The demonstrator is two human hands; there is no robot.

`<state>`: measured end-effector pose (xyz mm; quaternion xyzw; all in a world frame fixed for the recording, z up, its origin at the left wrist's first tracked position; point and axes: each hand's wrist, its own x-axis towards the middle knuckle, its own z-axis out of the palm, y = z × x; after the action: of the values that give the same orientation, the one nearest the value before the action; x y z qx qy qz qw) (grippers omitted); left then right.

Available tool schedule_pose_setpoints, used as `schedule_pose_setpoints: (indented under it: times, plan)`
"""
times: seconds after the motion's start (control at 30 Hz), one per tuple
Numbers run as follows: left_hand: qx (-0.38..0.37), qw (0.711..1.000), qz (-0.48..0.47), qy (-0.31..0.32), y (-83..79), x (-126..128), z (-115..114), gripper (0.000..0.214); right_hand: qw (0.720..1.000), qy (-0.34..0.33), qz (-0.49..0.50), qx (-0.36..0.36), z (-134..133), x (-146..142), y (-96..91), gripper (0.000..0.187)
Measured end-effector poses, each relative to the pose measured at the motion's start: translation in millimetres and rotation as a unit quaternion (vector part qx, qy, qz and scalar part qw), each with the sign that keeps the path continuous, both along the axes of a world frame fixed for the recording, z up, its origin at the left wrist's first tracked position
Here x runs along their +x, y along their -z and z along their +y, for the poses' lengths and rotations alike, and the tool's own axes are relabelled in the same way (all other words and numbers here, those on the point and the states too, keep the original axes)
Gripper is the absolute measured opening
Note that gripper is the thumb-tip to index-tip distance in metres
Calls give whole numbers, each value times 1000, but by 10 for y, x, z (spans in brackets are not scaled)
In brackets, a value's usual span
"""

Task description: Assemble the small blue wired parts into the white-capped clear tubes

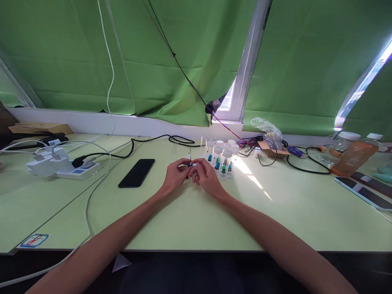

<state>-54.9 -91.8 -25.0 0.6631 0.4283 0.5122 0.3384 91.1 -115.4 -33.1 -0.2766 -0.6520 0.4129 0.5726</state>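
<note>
My left hand [176, 174] and my right hand [206, 175] meet over the middle of the pale green table [190, 220], fingertips pinched together. Between them sits a tiny blue piece [191, 164], and a thin clear tube rises from my left fingers; I cannot make out more of it. Just behind my right hand stands a cluster of clear vials [223, 157] with white caps and small blue and green pieces inside.
A black phone [136, 172] lies left of my hands. A white power strip [65, 166] with chargers and cables sits further left. Black cables [306, 165], a cardboard box with a plastic bag [271, 143], an orange bottle [353, 157] and a flat dark device [366, 188] fill the right.
</note>
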Motion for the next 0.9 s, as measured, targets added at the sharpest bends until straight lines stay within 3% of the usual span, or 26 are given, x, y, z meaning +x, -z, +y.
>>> schedule_pose_setpoints:
  times: [0.9]
  plan:
    - [-2,1000,-5,-14,41,-6,-5,30,992,33,53,-105,-17,-28,5,21]
